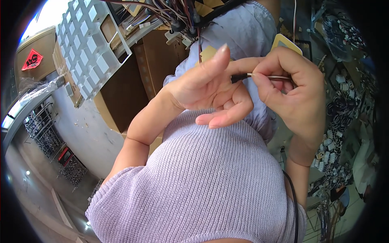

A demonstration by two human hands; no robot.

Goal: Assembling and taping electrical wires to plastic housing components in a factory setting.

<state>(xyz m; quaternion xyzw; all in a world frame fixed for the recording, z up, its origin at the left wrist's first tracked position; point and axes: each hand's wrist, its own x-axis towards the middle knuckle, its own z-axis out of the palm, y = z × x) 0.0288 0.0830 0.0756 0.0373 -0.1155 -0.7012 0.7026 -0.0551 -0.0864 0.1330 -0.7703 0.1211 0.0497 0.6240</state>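
1. R. hand (296,81): thumb & forefinger pinched tight on thin cable (272,76), just behind its blk plug (239,77); other fingers curled beneath.
2. L. hand (219,89): palm turned up, thumb raised & well apart from fingers; lower fingers part-curled, gap wide.
3. Blk plug: btwn the two hands, over the L. fingers, tip pointing to person's L.; contact w/ L. skin can't be told.
4. Thin cable: runs from plug rightward, into R. palm.
5. Wearer's clothing: lavender knit top (227,174); pale blue trousers (239,32) beyond the hands.
6. Upper L.: grey panel (87,48) w/ rows of white blocks, near brown cardboard box (121,93).
7. Top ctr.: wire bundle (178,20), mixed dk colours.
8. Far R.: heaped cables (344,105) w/ white connectors among them.
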